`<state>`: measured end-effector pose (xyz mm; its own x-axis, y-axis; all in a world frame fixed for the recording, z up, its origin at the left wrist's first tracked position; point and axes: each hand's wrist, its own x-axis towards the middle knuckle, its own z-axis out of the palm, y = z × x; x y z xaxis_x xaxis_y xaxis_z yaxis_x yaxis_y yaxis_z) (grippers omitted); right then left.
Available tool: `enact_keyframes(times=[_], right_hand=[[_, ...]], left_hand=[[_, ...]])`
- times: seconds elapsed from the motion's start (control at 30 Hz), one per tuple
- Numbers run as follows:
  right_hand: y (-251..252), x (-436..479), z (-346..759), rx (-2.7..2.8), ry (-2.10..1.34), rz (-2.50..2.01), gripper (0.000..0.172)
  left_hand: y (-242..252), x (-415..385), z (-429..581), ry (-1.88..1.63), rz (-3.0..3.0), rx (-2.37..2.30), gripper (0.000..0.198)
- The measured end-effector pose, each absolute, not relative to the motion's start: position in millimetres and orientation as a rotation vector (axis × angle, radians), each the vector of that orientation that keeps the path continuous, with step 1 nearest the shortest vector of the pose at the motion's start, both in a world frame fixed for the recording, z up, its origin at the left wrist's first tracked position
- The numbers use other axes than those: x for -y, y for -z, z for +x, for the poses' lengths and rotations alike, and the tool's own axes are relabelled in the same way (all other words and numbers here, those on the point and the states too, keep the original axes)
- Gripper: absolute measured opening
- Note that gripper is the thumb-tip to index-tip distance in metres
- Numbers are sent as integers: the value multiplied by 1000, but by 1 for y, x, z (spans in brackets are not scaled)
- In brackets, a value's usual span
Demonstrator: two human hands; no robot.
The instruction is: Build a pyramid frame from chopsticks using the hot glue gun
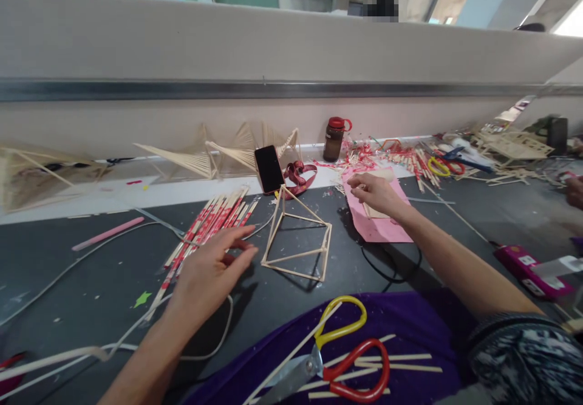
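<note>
A small frame of pale sticks [296,253] stands on the dark table between my hands. Left of it is my left hand [217,265], fingers apart and holding nothing, over the near end of a bundle of red-wrapped sticks [204,226]. My right hand [376,191] is above a pink sheet [395,232] on the right; its fingers are curled together, and what they hold, if anything, is hidden. Large scissors [314,365] with one yellow and one red handle lie on a purple cloth [237,377], among several loose pale sticks [398,367].
Behind are a black phone [268,169], a red lanyard [298,177], a brown bottle [334,141] and fanned stick models [182,161]. A white cable [230,326] crosses the left side. A magenta box [523,268] and another person's hand [574,191] are at right.
</note>
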<state>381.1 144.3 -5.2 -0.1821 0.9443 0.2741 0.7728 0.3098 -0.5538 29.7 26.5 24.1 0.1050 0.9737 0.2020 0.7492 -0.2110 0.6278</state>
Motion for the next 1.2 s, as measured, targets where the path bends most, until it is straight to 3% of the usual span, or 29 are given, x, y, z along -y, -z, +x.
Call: enact_keyframes(times=[0.27, 0.5, 0.97, 1.1, 1.2], right_hand=[[-8, -139, 367, 1810, -733, -1352, 24], [2, -127, 373, 1886, -799, -1366, 26], [-24, -141, 372, 1755, -1016, -1186, 20], [-39, -145, 362, 1790, -924, -1124, 22], [-46, -145, 354, 1845, -724, -1107, 22]], left_hand=[[-96, -26, 61, -1103, 2042, -1500, 35], [-130, -44, 112, -1257, 1962, -1156, 36], [-94, -139, 174, -744, 1760, -1076, 32], [-83, -156, 179, -623, 1573, -928, 40], [-77, -166, 181, -542, 1510, -831, 32]])
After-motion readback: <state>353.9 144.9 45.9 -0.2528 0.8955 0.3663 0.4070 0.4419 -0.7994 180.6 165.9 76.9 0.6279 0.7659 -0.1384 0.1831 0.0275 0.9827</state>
